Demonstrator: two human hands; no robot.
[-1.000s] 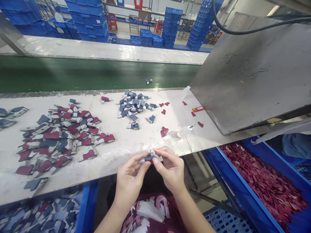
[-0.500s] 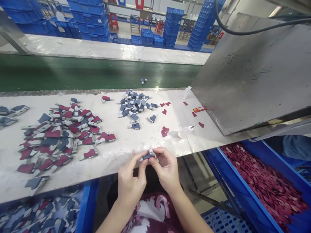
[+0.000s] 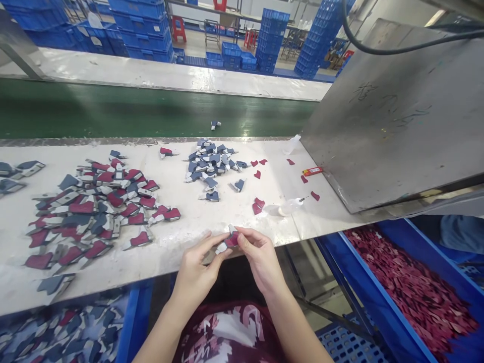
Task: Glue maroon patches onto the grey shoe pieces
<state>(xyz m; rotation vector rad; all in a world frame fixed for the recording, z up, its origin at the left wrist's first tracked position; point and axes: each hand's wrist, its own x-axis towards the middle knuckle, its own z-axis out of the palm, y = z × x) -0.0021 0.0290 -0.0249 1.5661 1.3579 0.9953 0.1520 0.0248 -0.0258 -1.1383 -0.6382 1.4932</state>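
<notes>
Left hand [image 3: 194, 269] and right hand [image 3: 261, 259] each have their grip pinching one maroon-and-grey part [image 3: 233, 240], just above the near edge of the bench [image 3: 204, 217]. From it, a blue-topped pile [image 3: 214, 162] lies toward 12 o'clock, a mixed pile [image 3: 81, 207] toward 9, and a needle-tipped bottle [image 3: 290, 207] at 2.

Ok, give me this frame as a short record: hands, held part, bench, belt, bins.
left hand: fingertips on the held part
right hand: gripping the same part
held part: red, white and grey
bench: mixed red-and-grey heap at left, blue-grey heap mid, loose red pieces, bottle lying down
belt: green, one blue-grey part
bins: red pieces in right bin, mostly blue-grey parts in lower-left bin
</notes>
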